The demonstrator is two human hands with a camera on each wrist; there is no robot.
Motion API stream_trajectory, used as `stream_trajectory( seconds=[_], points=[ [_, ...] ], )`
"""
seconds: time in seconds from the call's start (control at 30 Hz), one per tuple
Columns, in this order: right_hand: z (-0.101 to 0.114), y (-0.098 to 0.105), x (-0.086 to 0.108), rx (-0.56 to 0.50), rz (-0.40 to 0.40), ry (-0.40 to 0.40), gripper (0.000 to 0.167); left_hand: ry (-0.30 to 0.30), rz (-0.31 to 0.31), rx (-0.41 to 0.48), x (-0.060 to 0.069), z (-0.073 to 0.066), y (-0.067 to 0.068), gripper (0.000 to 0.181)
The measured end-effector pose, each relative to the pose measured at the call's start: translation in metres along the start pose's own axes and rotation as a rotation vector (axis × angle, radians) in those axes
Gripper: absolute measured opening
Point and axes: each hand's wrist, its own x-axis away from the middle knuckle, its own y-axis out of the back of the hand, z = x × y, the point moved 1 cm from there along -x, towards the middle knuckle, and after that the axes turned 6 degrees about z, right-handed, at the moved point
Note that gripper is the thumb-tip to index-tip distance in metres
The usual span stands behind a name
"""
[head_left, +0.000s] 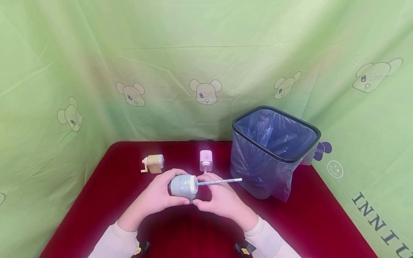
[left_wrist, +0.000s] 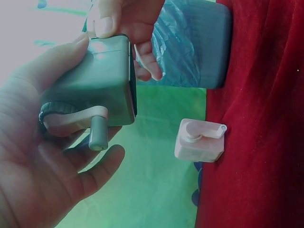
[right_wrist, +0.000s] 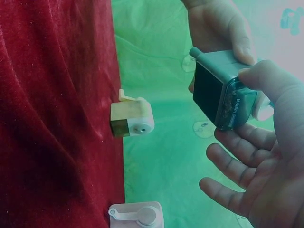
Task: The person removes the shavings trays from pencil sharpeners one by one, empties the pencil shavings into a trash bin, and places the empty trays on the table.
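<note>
A grey-green crank pencil sharpener (head_left: 180,186) is held up above the table, tipped on its side. My left hand (head_left: 157,193) grips its body, thumb on one side and fingers around the other. In the left wrist view, the crank handle (left_wrist: 76,121) points toward the left palm. My right hand (head_left: 222,199) pinches the front end between thumb and fingers, beside a see-through shavings drawer (right_wrist: 236,108) with visible contents. A thin patterned pencil (head_left: 222,181) sticks out of the white front, passing over the right hand; its inserted end is hidden.
Behind the hands, a yellow crank sharpener (head_left: 155,163) stands at left and a pink one (head_left: 205,160) in the middle. A bin (head_left: 255,168) lined with a blue-tinted bag stands at right on the red cloth (head_left: 100,204). Green curtains enclose the table.
</note>
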Motion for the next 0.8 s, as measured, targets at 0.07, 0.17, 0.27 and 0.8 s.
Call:
stream_trajectory(
  seconds=[0.07, 0.17, 0.27, 0.8],
  points=[
    [0.0002, -0.0001, -0.0001, 0.010, -0.004, 0.006, 0.061, -0.002, -0.001, 0.001, 0.0002, 0.0005, -0.0003, 0.068],
    [0.0004, 0.0000, -0.0002, 0.016, -0.005, 0.009, 0.061, -0.004, -0.001, -0.003, 0.0003, 0.0011, -0.0005, 0.068],
    [0.0003, 0.0001, -0.0002, 0.007, -0.004, 0.008, 0.062, -0.003, -0.001, -0.010, 0.0002, 0.0013, -0.0004, 0.068],
    [-0.0004, -0.0008, -0.0003, 0.004, -0.003, 0.011, 0.063, -0.007, 0.011, 0.001, 0.0002, 0.0012, 0.0008, 0.069]
  ],
)
